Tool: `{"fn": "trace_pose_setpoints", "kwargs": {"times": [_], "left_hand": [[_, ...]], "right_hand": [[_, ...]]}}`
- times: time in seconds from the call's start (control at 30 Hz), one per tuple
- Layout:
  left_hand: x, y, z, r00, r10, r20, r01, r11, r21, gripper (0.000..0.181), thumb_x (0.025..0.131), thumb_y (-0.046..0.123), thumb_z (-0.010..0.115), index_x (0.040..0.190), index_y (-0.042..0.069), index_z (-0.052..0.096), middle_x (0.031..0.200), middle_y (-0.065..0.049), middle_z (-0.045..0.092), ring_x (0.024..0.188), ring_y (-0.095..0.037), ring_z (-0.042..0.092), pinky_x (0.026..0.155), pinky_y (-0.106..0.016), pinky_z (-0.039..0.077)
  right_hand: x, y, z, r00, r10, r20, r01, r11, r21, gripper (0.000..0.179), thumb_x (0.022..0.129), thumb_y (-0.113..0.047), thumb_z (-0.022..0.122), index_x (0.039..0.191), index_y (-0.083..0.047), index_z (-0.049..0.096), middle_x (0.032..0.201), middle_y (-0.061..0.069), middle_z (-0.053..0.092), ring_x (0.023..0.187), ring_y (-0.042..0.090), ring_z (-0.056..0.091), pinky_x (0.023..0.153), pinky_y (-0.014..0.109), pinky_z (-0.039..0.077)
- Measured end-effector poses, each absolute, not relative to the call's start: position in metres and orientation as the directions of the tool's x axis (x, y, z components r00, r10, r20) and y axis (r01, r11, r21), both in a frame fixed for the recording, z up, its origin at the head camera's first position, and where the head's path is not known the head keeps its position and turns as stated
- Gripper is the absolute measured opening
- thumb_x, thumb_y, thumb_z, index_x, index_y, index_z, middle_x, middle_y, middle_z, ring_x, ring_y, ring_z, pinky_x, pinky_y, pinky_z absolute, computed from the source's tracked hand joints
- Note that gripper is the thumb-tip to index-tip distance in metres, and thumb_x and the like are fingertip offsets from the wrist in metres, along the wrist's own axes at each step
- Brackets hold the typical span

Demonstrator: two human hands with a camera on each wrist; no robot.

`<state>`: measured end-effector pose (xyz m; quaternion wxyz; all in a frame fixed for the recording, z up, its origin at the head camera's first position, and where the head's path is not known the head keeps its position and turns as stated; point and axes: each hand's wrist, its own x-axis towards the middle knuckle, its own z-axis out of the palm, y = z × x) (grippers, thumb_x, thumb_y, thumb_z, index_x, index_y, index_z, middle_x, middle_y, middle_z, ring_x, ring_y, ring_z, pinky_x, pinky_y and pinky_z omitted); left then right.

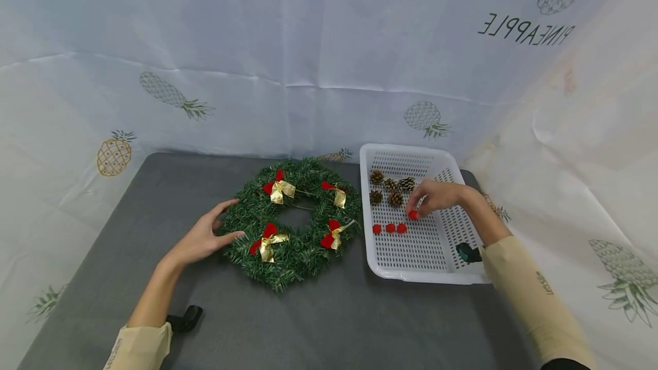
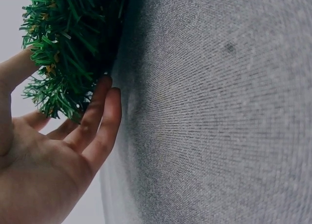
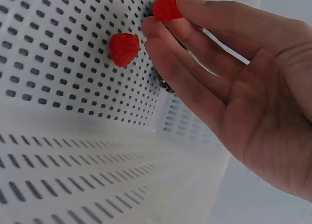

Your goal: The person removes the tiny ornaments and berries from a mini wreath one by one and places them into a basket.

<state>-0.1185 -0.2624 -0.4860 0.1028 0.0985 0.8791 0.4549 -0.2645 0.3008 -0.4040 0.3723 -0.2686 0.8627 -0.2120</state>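
Observation:
A green wreath (image 1: 241, 216) with red and gold bows (image 1: 268, 242) lies on the grey table. My left hand (image 1: 209, 237) is at its left edge, thumb and fingers spread apart against the greenery; in the left wrist view the lower fingers (image 2: 100, 112) lie close to the cloth. Over the white basket (image 1: 416, 264), my right hand (image 1: 439, 196) pinches a red raspberry (image 3: 168, 5) between thumb and fingertips. Below it, another raspberry (image 3: 124, 49) sits on the perforated bottom. In the head view, three raspberries (image 1: 390, 228) form a row in the basket.
Several brown pine cones (image 1: 395, 198) are grouped in the basket's far left part. A dark green item (image 1: 468, 253) shows near its right side, by the sleeve. Behind the table (image 1: 288, 324) hangs a white curtain (image 1: 319, 33) printed with pineapples.

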Motion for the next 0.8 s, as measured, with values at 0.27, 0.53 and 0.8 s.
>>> {"fn": "trace_pose_setpoints", "kwargs": {"times": [0.27,0.53,0.8], "left_hand": [[-0.118,-0.263,-0.486,-0.959,0.270,-0.084,0.087,0.563,0.822,0.086,0.104,0.026,0.075,0.171,0.002,0.026,0.175,-0.037,0.019,0.155,-0.068,0.027,0.115,-0.081,0.040],[-0.120,-0.262,-0.485,-0.956,0.281,-0.080,0.096,0.561,0.822,0.086,0.104,0.025,0.076,0.171,0.002,0.026,0.174,-0.039,0.020,0.154,-0.069,0.029,0.115,-0.081,0.040],[-0.119,-0.263,-0.486,-0.957,0.279,-0.079,0.099,0.570,0.815,0.086,0.105,0.028,0.075,0.170,0.001,0.027,0.175,-0.039,0.019,0.151,-0.071,0.032,0.113,-0.081,0.041]], "right_hand": [[-0.261,0.303,-0.403,-0.568,-0.631,-0.529,-0.304,0.758,-0.577,0.026,0.092,0.001,0.078,0.118,0.004,0.079,0.118,0.018,0.079,0.101,0.021,0.076,0.085,0.029,0.064],[-0.258,0.305,-0.409,-0.563,-0.612,-0.555,-0.274,0.772,-0.573,0.021,0.093,0.001,0.079,0.113,0.000,0.080,0.112,0.014,0.081,0.096,0.017,0.072,0.082,0.025,0.061],[-0.256,0.305,-0.414,-0.555,-0.616,-0.559,-0.277,0.771,-0.574,0.022,0.090,0.005,0.078,0.112,0.001,0.081,0.111,0.015,0.081,0.091,0.015,0.071,0.079,0.023,0.060]]}}
